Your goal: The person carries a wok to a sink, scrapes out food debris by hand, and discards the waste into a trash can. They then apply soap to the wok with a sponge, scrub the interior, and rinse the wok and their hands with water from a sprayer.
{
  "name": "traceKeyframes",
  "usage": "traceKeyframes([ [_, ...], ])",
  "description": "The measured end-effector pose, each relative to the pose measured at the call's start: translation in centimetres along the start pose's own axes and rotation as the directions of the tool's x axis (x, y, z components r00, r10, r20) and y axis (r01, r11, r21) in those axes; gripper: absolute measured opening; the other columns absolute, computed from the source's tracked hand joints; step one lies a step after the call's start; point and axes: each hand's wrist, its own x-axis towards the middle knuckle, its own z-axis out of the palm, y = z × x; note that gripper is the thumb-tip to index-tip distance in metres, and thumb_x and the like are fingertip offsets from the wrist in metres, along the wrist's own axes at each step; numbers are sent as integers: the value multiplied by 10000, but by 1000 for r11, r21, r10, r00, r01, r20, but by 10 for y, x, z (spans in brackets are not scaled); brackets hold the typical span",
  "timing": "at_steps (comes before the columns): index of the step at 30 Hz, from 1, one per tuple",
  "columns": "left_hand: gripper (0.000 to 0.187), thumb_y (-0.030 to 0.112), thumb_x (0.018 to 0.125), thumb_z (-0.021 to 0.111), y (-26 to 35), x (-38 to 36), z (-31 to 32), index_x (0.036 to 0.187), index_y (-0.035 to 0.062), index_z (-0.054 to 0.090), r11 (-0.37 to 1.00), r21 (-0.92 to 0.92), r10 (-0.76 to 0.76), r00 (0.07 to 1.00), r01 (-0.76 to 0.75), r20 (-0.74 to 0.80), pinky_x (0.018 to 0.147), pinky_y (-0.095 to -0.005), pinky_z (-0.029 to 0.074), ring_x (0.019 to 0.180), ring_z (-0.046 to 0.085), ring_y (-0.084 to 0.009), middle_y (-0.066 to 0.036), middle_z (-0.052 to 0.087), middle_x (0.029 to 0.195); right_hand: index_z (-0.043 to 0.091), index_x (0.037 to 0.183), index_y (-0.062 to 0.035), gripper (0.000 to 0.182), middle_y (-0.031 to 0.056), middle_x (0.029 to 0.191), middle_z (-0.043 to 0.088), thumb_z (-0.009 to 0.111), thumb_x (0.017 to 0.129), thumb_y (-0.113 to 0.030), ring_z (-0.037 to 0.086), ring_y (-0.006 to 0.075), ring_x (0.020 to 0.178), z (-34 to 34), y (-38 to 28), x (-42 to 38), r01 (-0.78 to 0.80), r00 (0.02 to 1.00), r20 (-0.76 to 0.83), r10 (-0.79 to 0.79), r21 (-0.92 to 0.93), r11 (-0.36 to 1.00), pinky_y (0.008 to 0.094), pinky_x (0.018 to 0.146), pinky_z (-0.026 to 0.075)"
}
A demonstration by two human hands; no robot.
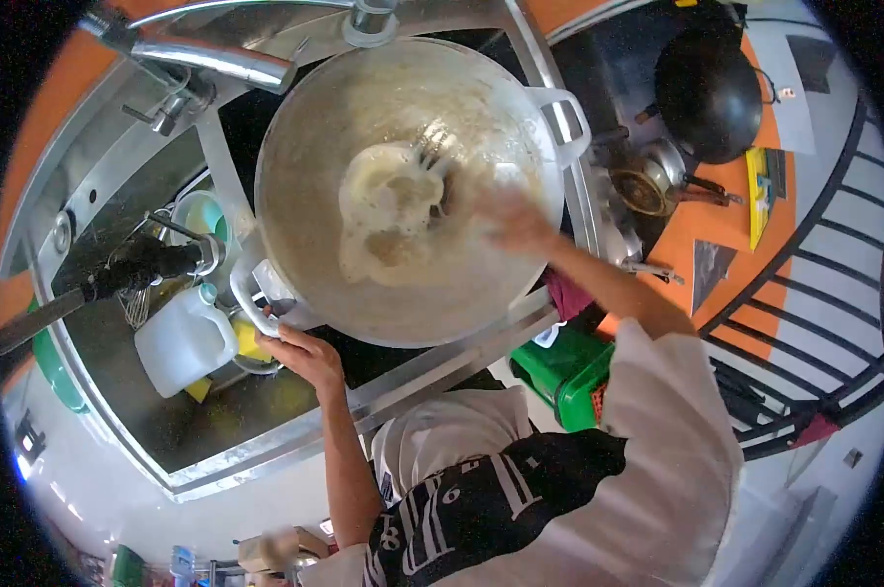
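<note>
A large, round, light metal pot [300, 245] with two loop handles fills the middle of the head view. Foamy, pale liquid [364, 210] pools at its bottom. My left hand [310, 360] grips the lower left handle [249, 298], fingers curled at its lower end. Inside the pot, my right hand [515, 223] is smeared by motion near the right wall. Just left of it, shiny streaks and a dark patch show at the liquid's edge; I cannot tell what, if anything, that hand holds.
Metal taps [212, 64] stand at upper left. The sink [168, 430] holds a white jug [183, 338], a wire whisk [137, 305] and a bowl [198, 215]. Right of the pot are a black wok [708, 93], saucepans [647, 176] and a black railing [804, 313]. A green bin [564, 377] stands below.
</note>
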Motion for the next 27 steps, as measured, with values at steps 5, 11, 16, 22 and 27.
traceKeyframes([
  [5, 475, 278, 1102, 356, -5, -2, -5, 1428, -67, 370, 999, 19, -30, 999, 29, 42, 1043, -440, 378, 1167, 489, -343, -252, 492, 1269, 344, 1579, -183, 679, 66, 1680, 241, 530, 995, -474, 196, 269, 1552, -83, 80, 148, 45, 998, 66, -14, -505, 862, 513, 1268, 95],
  [11, 455, 248, 1092, 375, 1, -1, -5, 1414, -74, 382, 1000, 3, -24, 997, 24, 69, 1042, -409, 376, 1161, 491, -330, -241, 494, 1274, 274, 1602, -144, 661, 48, 1668, 269, 398, 1049, -485, 197, 228, 1546, 17, 17, 172, -131, 991, -68, 116, -309, 942, 479, 1278, 62],
  [16, 403, 224, 1089, 362, -9, -3, -3, 1336, -83, 448, 997, 63, -51, 999, 51, 0, 1027, -435, 381, 1142, 509, -367, -251, 517, 1237, 408, 1534, -65, 577, 99, 1660, 276, 424, 1046, -372, 171, 280, 1553, 37, -46, 54, -192, 980, 25, 198, -146, 970, 459, 1272, 96],
  [22, 409, 243, 1082, 387, 7, 1, -2, 1325, -77, 459, 999, 46, -9, 1000, 9, -6, 1034, -444, 382, 1142, 517, -375, -250, 526, 1239, 393, 1541, -51, 703, 160, 1635, 304, 498, 994, -479, 214, 325, 1532, 18, -11, 152, -529, 835, -318, 448, -245, 812, 519, 1254, 137],
  [27, 490, 289, 1096, 379, -7, -7, -2, 1398, -97, 391, 995, 97, 4, 1000, -5, 13, 1026, -425, 397, 1149, 509, -350, -277, 502, 1280, 361, 1560, -82, 702, 156, 1629, 319, 550, 970, -411, 221, 334, 1534, 47, -76, 242, -106, 977, -210, 33, -343, 933, 515, 1257, 171],
])
